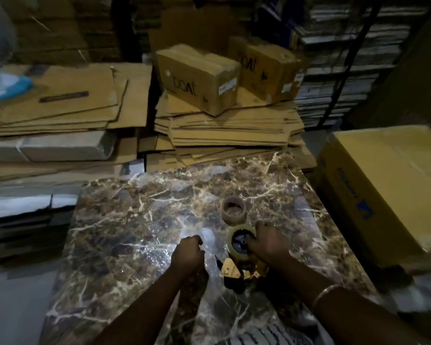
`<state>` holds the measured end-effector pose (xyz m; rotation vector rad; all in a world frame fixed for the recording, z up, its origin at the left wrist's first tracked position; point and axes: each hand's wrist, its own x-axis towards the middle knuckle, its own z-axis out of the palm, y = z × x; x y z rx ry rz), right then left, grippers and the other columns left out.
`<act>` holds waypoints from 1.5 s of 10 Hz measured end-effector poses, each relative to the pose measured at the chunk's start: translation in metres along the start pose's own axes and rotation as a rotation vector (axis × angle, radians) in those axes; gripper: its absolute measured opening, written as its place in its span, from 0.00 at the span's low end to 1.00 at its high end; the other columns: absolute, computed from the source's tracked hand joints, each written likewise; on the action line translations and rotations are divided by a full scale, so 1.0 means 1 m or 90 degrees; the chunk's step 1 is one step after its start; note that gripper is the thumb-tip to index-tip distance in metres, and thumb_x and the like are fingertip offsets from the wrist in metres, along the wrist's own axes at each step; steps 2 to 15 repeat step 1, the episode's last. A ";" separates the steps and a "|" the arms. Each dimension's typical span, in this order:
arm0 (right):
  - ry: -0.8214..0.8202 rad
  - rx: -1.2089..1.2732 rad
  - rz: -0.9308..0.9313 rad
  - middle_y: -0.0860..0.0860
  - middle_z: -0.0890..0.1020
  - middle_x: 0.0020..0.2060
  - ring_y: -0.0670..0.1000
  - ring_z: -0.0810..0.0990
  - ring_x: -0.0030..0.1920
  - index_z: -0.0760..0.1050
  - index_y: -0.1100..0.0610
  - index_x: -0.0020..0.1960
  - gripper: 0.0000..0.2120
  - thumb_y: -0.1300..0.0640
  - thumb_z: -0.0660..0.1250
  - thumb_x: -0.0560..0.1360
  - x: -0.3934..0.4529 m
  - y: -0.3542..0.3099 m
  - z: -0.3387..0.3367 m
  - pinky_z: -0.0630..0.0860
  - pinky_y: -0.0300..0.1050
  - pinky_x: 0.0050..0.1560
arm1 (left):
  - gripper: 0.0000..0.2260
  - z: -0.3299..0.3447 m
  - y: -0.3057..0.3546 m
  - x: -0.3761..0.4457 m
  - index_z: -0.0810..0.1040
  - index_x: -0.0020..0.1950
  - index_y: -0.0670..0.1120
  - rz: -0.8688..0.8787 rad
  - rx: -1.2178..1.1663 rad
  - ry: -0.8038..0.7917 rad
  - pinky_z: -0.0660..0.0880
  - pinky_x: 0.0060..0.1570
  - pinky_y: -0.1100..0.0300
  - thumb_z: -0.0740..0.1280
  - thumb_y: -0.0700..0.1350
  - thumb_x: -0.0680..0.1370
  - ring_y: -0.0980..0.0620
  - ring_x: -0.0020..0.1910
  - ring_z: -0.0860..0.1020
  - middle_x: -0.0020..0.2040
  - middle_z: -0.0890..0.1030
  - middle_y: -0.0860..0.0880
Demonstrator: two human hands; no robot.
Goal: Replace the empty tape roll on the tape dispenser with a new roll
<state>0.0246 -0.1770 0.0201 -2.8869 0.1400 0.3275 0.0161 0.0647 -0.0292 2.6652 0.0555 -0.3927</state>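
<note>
A yellow and black tape dispenser (234, 270) lies on the marble table top (125, 220), with a roll of clear tape (239, 235) sitting on its hub. My right hand (266, 242) grips the right side of that roll. My left hand (188, 255) is closed on a strip of clear tape (208, 236) pulled out to the left of the roll. A bare cardboard tape core (233, 209) stands on the table just beyond the dispenser.
A large yellow carton (383, 185) sits at the table's right edge. Stacks of flattened cardboard (224, 125) lie beyond the far edge, with two brown boxes (199, 75) on top. Shelving stands at the back right.
</note>
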 end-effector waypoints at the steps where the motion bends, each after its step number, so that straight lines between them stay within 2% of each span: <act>1: -0.019 0.056 -0.074 0.57 0.82 0.46 0.60 0.82 0.51 0.78 0.52 0.49 0.11 0.45 0.64 0.76 0.017 -0.030 -0.019 0.72 0.48 0.43 | 0.15 -0.034 0.001 0.009 0.81 0.59 0.43 0.008 -0.048 0.072 0.77 0.48 0.56 0.63 0.39 0.74 0.43 0.53 0.83 0.52 0.85 0.42; 15: -0.019 0.056 -0.074 0.57 0.82 0.46 0.60 0.82 0.51 0.78 0.52 0.49 0.11 0.45 0.64 0.76 0.017 -0.030 -0.019 0.72 0.48 0.43 | 0.15 -0.034 0.001 0.009 0.81 0.59 0.43 0.008 -0.048 0.072 0.77 0.48 0.56 0.63 0.39 0.74 0.43 0.53 0.83 0.52 0.85 0.42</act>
